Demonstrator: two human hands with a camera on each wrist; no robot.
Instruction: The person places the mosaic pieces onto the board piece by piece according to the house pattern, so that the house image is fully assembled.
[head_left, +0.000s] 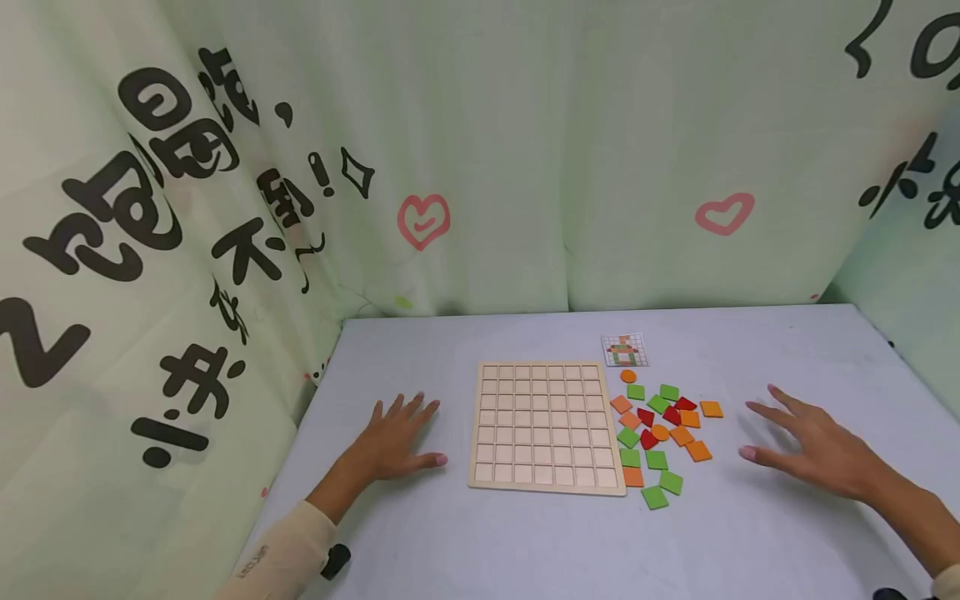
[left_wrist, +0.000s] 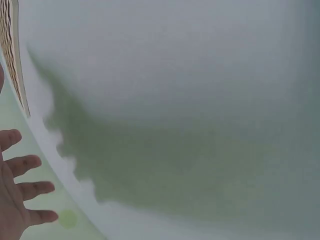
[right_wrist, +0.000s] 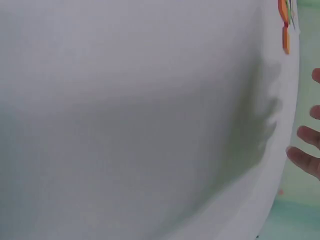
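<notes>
Head view, from left to right: the left hand point(head_left: 401, 437) lies at nine o'clock of the gridded wooden board point(head_left: 542, 416), its fingers spread and fairly straight, holding nothing; whether its fingertips touch the white table point(head_left: 480, 550) I cannot tell. The board lies flat, its cells bare; it looks stiff and fairly light, and would best be taken by the raised rim at nine and three o'clock, since the shallow cells offer little grip. Between one and two o'clock of the board lies the small pattern card point(head_left: 625, 350), probably thin and bendable, best lifted by an edge. The loose tiles point(head_left: 656, 460), green, orange and red, lie scattered at three o'clock of the board, some close against its rim and a few overlapping. They seem light, hard and perhaps smooth enough to skid, so a fingertip-and-thumb pinch on opposite edges should suit them, with the outlying orange squares easier to get at than those crowded together. Beyond them, also at three o'clock, the right hand point(head_left: 821, 446) hangs with fingers loosely extended and thumb apart, likewise holding nothing.
</notes>
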